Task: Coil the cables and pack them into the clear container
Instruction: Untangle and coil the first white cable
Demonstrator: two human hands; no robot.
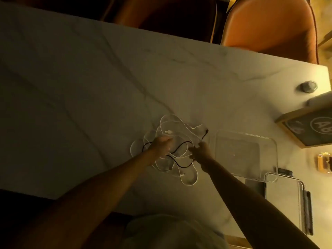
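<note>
Both arms stretched out over the marble table [89,72], left hand [162,145] and right hand [202,152] curled into the tangled cables [177,133], each looks like it's pinching a strand; clear container [269,151] sits just right of the pile

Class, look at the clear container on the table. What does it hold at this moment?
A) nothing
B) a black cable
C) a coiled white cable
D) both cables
A: the clear container is empty, and the white cable and black cable lie tangled left of it.
</note>
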